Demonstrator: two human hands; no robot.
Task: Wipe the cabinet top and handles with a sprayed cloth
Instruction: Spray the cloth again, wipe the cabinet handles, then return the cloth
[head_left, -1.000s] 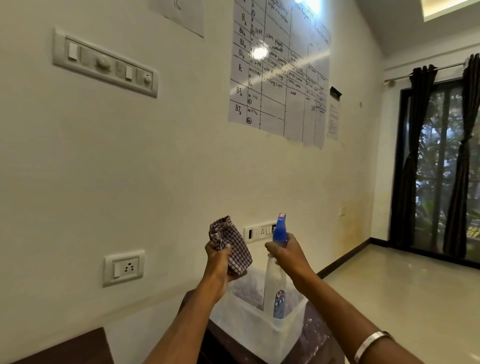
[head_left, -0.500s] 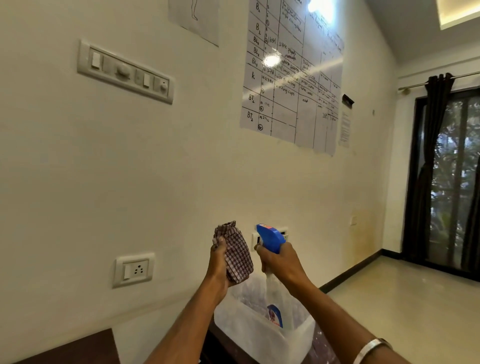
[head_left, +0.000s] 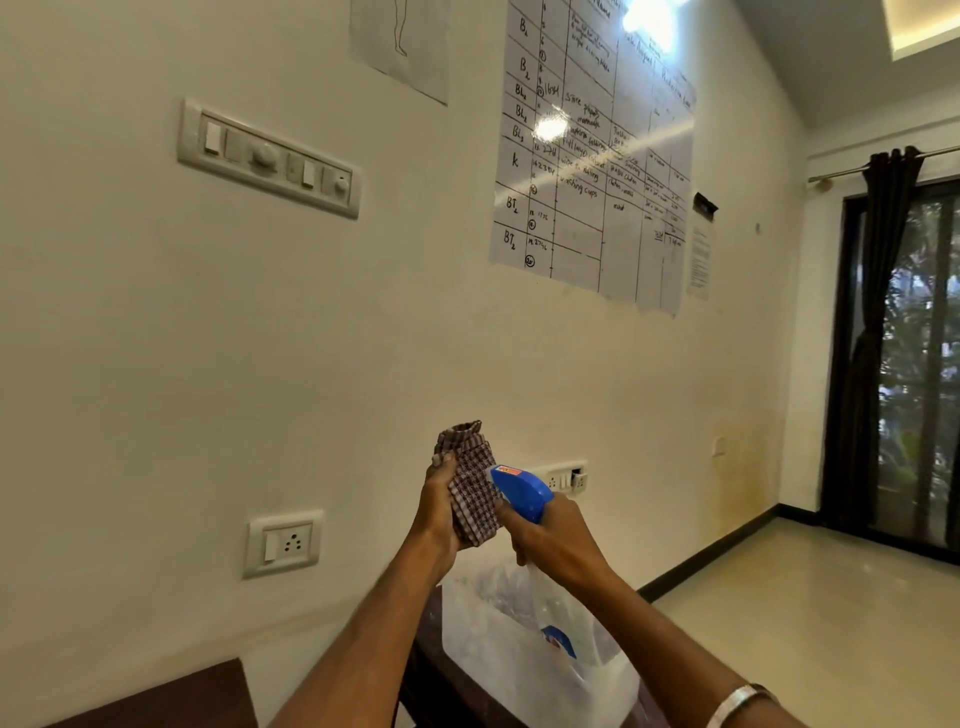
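My left hand (head_left: 435, 512) holds a folded brown-and-white checked cloth (head_left: 470, 483) upright in front of the wall. My right hand (head_left: 550, 540) grips a clear spray bottle with a blue trigger head (head_left: 522, 492); its nozzle points left and almost touches the cloth. The bottle's body hangs below my hand, over a translucent plastic tub (head_left: 498, 654). The tub stands on a dark wooden cabinet top (head_left: 431, 670), which my arms mostly hide.
A cream wall with a socket (head_left: 283, 543), a switch panel (head_left: 267, 158) and a handwritten chart (head_left: 592, 156) is close ahead. Another dark wooden surface (head_left: 171, 696) lies at bottom left. Tiled floor (head_left: 805, 623) and a curtained glass door (head_left: 904, 353) are to the right.
The spray bottle has turned from upright with its head facing me to aiming its nozzle at the cloth, and has closed in on it. The view has tilted slightly.
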